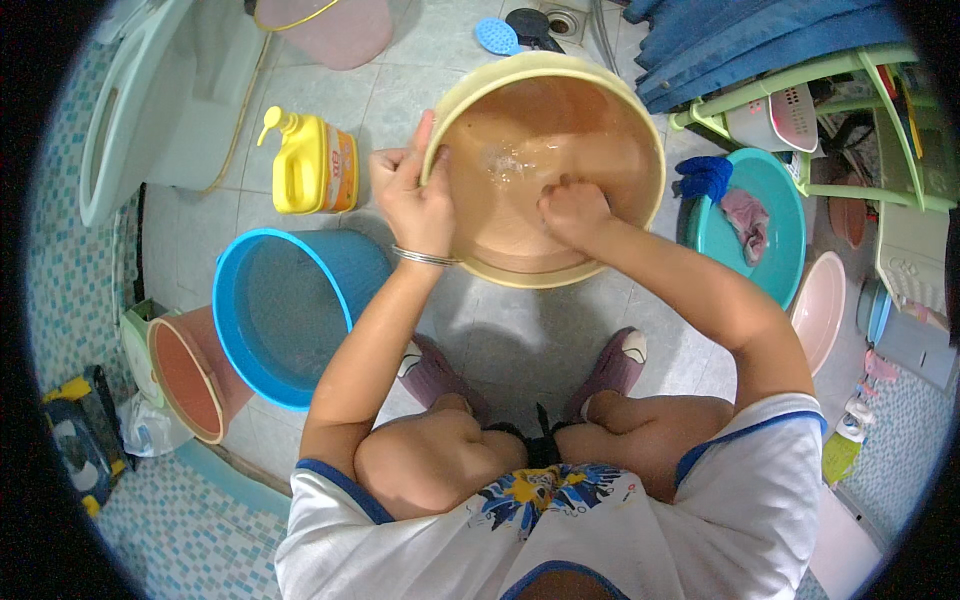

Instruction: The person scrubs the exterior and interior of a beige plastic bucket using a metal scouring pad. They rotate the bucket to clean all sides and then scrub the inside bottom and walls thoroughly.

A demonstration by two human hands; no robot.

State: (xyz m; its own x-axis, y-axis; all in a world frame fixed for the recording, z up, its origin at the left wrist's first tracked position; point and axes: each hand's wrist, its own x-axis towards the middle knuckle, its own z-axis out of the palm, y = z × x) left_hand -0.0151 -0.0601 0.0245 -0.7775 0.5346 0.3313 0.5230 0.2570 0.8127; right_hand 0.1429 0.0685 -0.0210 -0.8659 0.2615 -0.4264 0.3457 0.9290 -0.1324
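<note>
A large pale yellow plastic basin (549, 276), tilted, lies in front of me with clear water and some bubbles in it. My left hand (416, 196) grips its left rim, thumb on the inside and fingers on the outside. Inside the basin my right hand (574, 214) is curled into a loose fist near the lower right wall; whether it holds anything is hidden. A yellow pump jug (304, 171) with a label stands left of my left hand. Below the jug is a blue bucket (281, 315) holding water.
At the right stand a teal basin (787, 217) with a pink cloth (746, 225), a pink basin (821, 311) and a green shelf rack (802, 187). A reddish bucket (240, 375) is at the lower left. Beyond the basin lie a blue brush (496, 36) and a floor drain (562, 24).
</note>
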